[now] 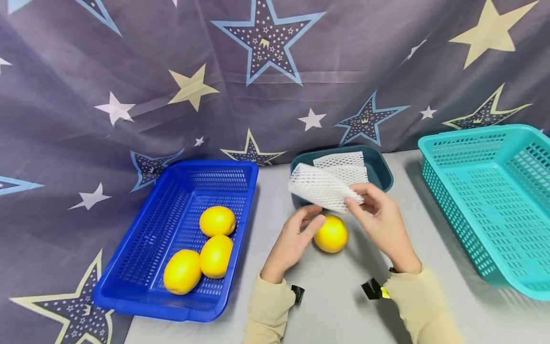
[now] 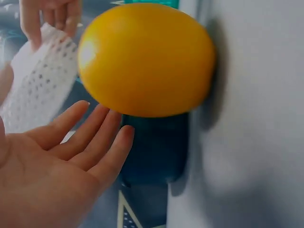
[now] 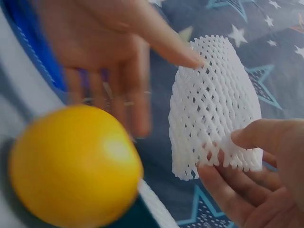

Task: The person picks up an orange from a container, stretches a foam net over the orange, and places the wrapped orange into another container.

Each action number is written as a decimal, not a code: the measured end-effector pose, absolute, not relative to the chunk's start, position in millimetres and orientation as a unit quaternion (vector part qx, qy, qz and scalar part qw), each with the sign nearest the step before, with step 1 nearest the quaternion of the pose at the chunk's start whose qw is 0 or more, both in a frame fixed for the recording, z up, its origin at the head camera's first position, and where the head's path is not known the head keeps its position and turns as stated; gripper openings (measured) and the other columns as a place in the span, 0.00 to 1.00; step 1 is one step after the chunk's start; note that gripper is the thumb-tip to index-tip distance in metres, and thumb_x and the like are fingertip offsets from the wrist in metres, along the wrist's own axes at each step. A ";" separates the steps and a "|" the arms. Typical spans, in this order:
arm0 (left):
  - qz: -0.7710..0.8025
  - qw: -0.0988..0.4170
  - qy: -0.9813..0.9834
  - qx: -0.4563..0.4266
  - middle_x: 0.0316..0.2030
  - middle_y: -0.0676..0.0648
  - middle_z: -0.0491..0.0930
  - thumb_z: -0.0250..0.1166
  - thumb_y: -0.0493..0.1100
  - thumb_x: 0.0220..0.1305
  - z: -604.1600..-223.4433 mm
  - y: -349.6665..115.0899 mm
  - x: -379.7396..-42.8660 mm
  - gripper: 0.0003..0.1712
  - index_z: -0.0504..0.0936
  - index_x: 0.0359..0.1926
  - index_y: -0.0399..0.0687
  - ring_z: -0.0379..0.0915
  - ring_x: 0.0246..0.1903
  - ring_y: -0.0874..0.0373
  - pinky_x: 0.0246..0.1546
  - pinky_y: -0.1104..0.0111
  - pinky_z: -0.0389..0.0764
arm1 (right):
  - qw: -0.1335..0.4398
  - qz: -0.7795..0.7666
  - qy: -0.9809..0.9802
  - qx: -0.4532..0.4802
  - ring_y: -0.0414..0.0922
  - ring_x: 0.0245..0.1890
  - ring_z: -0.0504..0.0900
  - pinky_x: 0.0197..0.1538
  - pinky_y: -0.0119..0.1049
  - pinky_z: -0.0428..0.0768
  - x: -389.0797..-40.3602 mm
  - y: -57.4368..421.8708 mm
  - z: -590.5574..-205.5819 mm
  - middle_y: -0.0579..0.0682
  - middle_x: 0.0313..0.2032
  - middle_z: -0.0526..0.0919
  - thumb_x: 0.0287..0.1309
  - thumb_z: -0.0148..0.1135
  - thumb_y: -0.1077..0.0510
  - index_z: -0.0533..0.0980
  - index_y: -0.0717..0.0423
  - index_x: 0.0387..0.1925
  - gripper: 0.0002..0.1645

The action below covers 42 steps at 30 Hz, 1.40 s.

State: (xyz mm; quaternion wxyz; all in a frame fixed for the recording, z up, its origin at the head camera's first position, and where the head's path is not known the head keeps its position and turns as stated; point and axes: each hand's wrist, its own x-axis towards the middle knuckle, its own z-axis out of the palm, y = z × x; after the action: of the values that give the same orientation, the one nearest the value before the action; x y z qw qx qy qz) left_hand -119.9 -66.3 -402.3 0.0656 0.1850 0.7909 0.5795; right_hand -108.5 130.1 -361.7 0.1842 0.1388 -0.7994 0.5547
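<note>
Both arms reach forward, with the two hands close together and tipped in toward each other. The left hand [image 1: 290,241] has its palm turned inward and its fingers loose and a bit bent. It holds nothing. Its fingertips are close to the net sleeve [image 1: 315,184], but I can't tell if they touch it. The right hand [image 1: 382,217] pinches one end of that net between thumb and fingers, and the other end sticks out past the left hand's fingertips.

The net is white and looks soft, with lots of little diamond holes. It is shaped like a tube, wide at the pinched end and narrower at the far end. The yellow fruit [image 1: 331,234] is round, smooth and shiny. It sits on the pale table [image 1: 326,306] between the two hands, just below the net.

Just past the hands is a dark tray [image 1: 380,174] with rounded corners, and more flat white nets [image 1: 343,160] lie in it. To the left of the left hand is a blue basket [image 1: 142,308] with tiny holes, holding three more yellow fruits [image 1: 217,221]. To the right of the right hand is a teal basket [image 1: 494,191], full of holes too. A wrinkly dark cloth [image 1: 150,38] with stars hangs beyond the hands.
</note>
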 end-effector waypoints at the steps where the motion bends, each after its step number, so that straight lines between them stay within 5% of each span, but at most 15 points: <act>1: 0.587 0.062 0.786 0.185 0.55 0.46 0.72 0.52 0.50 0.68 -395.4 -67.1 -117.8 0.24 0.69 0.60 0.43 0.67 0.55 0.57 0.56 0.64 0.68 | 0.176 0.558 -0.798 0.142 0.40 0.33 0.80 0.40 0.24 0.78 -108.1 128.2 -367.5 0.51 0.41 0.79 0.54 0.62 0.66 0.76 0.59 0.45 0.14; 8: 0.655 0.036 0.730 0.189 0.46 0.36 0.75 0.45 0.40 0.72 -366.1 -68.2 -109.0 0.19 0.69 0.54 0.29 0.72 0.47 0.42 0.51 0.57 0.73 | 0.142 0.557 -0.807 0.139 0.46 0.33 0.80 0.39 0.27 0.78 -95.4 111.3 -355.6 0.54 0.38 0.80 0.52 0.63 0.70 0.75 0.64 0.42 0.14; 12: 0.687 0.048 0.694 0.209 0.49 0.33 0.72 0.42 0.39 0.73 -366.0 -66.1 -109.6 0.20 0.65 0.57 0.28 0.72 0.47 0.43 0.51 0.53 0.72 | 0.126 0.567 -0.799 0.158 0.46 0.31 0.79 0.38 0.28 0.79 -96.5 114.9 -358.0 0.54 0.36 0.79 0.51 0.63 0.70 0.75 0.64 0.42 0.14; 20: 0.718 0.103 0.633 0.270 0.51 0.30 0.71 0.16 0.45 0.73 -367.1 -65.7 -108.9 0.36 0.65 0.59 0.28 0.68 0.51 0.36 0.53 0.46 0.67 | 0.041 0.685 -0.701 0.195 0.50 0.38 0.80 0.42 0.34 0.80 -108.1 127.6 -388.3 0.58 0.40 0.80 0.54 0.61 0.69 0.73 0.63 0.46 0.15; 29: 0.716 0.102 0.663 0.193 0.45 0.35 0.76 0.24 0.64 0.69 -386.8 -61.4 -117.3 0.43 0.68 0.56 0.32 0.73 0.37 0.54 0.43 0.52 0.74 | 0.003 0.691 -0.683 0.237 0.52 0.39 0.81 0.43 0.41 0.79 -108.7 127.0 -395.1 0.58 0.41 0.78 0.54 0.60 0.71 0.73 0.63 0.45 0.15; 34: 0.750 0.114 0.638 0.135 0.50 0.39 0.73 0.26 0.73 0.62 -389.0 -62.8 -116.5 0.49 0.65 0.61 0.37 0.70 0.44 0.58 0.49 0.59 0.71 | 0.001 0.687 -0.685 0.241 0.51 0.39 0.80 0.44 0.40 0.79 -109.1 130.2 -396.2 0.57 0.41 0.78 0.53 0.61 0.72 0.72 0.62 0.46 0.17; 38: 0.747 0.124 0.644 0.108 0.48 0.40 0.74 0.30 0.66 0.68 -387.7 -64.6 -116.1 0.43 0.71 0.55 0.33 0.69 0.47 0.58 0.51 0.66 0.69 | 0.008 0.686 -0.688 0.234 0.50 0.37 0.79 0.43 0.37 0.79 -110.2 134.7 -396.8 0.58 0.42 0.77 0.50 0.63 0.72 0.70 0.64 0.49 0.22; 42: 0.711 0.144 0.678 0.122 0.41 0.33 0.75 0.34 0.52 0.74 -378.9 -63.8 -114.0 0.31 0.72 0.51 0.30 0.71 0.38 0.55 0.43 0.67 0.73 | 0.023 0.679 -0.698 0.226 0.47 0.38 0.78 0.42 0.32 0.79 -112.3 139.3 -397.7 0.58 0.45 0.76 0.49 0.63 0.74 0.67 0.68 0.53 0.27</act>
State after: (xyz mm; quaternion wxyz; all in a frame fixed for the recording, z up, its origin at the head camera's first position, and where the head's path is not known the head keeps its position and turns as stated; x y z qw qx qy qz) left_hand -114.0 -63.8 -378.9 0.1440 0.1216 0.6776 0.7109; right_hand -112.3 139.3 -397.7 0.0226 0.2263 -0.6982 0.6789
